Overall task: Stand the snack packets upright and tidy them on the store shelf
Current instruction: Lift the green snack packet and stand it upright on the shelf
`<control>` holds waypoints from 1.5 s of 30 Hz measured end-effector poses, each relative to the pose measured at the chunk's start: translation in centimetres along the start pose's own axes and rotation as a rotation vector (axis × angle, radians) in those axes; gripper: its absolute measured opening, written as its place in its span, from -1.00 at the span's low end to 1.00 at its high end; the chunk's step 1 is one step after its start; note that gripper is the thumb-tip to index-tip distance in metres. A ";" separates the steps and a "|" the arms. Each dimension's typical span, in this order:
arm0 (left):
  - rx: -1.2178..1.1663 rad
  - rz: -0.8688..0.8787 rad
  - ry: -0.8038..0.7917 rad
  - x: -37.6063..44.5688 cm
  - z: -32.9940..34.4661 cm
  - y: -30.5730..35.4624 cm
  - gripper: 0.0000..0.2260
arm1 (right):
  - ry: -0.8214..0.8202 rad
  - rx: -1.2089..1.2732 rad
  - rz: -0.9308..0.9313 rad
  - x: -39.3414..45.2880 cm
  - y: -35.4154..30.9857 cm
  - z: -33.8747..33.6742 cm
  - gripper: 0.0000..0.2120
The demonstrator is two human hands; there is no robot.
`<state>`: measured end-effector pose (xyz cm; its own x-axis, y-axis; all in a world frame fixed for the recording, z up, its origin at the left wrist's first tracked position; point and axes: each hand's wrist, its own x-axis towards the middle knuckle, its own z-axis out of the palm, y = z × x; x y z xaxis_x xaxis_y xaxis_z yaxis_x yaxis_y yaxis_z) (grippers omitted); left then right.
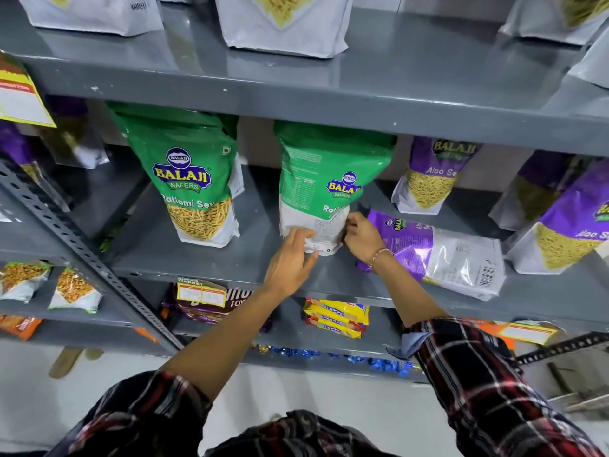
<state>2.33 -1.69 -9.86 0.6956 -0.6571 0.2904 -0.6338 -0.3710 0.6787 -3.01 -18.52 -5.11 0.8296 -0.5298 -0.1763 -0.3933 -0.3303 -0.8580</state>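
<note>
A green Ratlami Sev packet (324, 179) stands upright in the middle of the grey shelf (230, 262), turned partly sideways. My left hand (290, 262) touches its lower front edge with fingers spread. My right hand (361, 237) pinches its lower right corner. A second green packet (191, 179) stands upright to the left, facing forward. A purple Aloo Sev packet (438, 255) lies flat on the shelf just right of my right wrist. More purple packets stand upright behind it (431, 179) and at the far right (566, 225).
The shelf above (329, 97) holds white snack pouches and overhangs the packet tops. Below are yellow biscuit packs (336, 316), a brown packet with a price tag (201, 298) and blue sweets. A slotted upright (75, 245) bounds the bay on the left.
</note>
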 end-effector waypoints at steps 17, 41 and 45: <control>-0.281 -0.216 0.274 0.7 1.9 0.8 -0.31 | 0.146 -0.350 -0.141 -7.2 -3.3 3.4 -0.74; -0.211 -0.252 -0.382 8.3 -4.8 -6.2 -0.54 | 0.081 -0.393 -0.100 2.6 1.4 -0.2 -0.49; -0.252 -0.287 -0.435 8.9 -4.9 -6.3 -0.51 | 0.097 -0.413 -0.101 2.6 2.4 0.2 -0.40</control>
<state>14.18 -1.97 -8.27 0.5909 -0.7822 -0.1975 -0.3030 -0.4420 0.8443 -1.76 -20.53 -7.76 0.8387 -0.5432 -0.0379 -0.4538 -0.6587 -0.6001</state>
